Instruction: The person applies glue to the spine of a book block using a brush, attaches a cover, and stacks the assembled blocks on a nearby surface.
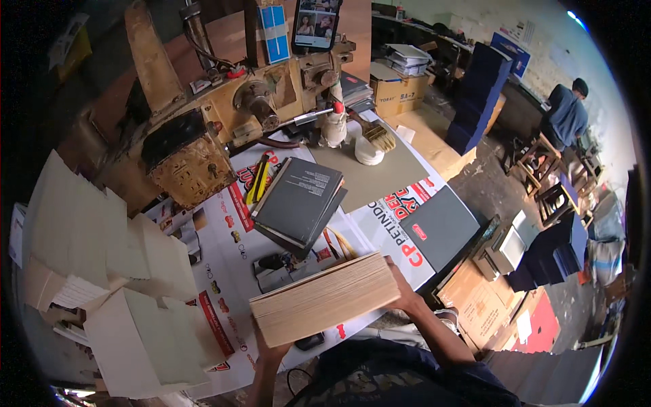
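looks like the thick block of uncovered pages [325, 298] is being gripped at both ends by left hand [271, 349] and right hand [400, 285], probably getting squared up near the dark covered books [298, 200]

This is a bookbinding workshop, as shown by the worn, rusty press machine [203, 129] on the worktop [380, 180], stacks of unbound paper blocks [115, 271], dark hardcover books [298, 200], a glue brush [376, 133], and cardboard boxes [400, 91] along the wall.
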`<act>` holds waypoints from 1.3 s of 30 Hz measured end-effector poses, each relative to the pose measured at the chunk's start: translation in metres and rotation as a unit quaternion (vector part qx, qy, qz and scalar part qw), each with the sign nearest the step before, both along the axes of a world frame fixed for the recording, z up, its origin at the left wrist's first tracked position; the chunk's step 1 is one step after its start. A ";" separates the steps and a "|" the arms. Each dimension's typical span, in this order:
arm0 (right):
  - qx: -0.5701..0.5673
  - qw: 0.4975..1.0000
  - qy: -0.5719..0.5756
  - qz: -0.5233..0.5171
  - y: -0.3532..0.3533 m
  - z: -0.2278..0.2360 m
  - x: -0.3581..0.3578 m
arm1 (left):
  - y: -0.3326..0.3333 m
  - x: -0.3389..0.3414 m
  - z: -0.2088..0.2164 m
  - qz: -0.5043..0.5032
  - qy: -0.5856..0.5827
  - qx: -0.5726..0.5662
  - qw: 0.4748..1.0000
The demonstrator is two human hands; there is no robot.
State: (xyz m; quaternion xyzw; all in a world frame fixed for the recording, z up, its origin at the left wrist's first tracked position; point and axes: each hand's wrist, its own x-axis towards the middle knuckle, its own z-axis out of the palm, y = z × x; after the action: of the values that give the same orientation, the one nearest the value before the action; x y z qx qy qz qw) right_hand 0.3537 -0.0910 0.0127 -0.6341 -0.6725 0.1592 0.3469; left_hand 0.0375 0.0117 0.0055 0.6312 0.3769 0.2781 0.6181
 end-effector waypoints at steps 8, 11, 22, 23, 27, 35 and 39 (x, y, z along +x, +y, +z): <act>0.002 0.997 0.072 -0.002 -0.004 0.033 -0.006 | 0.005 0.000 -0.002 -0.006 0.064 0.023 0.998; -0.042 0.995 0.078 -0.036 -0.007 0.029 -0.002 | 0.008 0.016 0.018 -0.020 0.191 0.230 0.954; -0.049 0.939 -0.336 0.063 0.028 0.155 -0.065 | 0.009 0.015 0.014 -0.043 0.045 0.220 0.973; -0.056 0.934 -0.347 0.066 0.029 0.163 -0.065 | 0.010 0.014 0.016 -0.039 0.046 0.201 0.978; -0.091 0.928 -0.356 0.065 0.028 0.169 -0.070 | 0.007 0.009 0.017 -0.021 0.048 0.182 0.982; -0.088 0.989 0.117 -0.019 -0.003 0.162 -0.052 | 0.027 -0.012 0.164 -0.002 0.060 0.348 0.936; 0.031 0.977 0.212 0.000 0.000 0.122 -0.059 | 0.024 0.025 0.188 -0.053 -0.137 0.285 0.947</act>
State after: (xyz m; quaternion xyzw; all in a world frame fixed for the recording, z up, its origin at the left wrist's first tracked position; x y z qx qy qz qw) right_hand 0.2942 -0.0908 0.1346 -0.5747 -0.5886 0.2688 0.5010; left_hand 0.0625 0.0353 0.1938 0.7559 0.1593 0.4244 0.4724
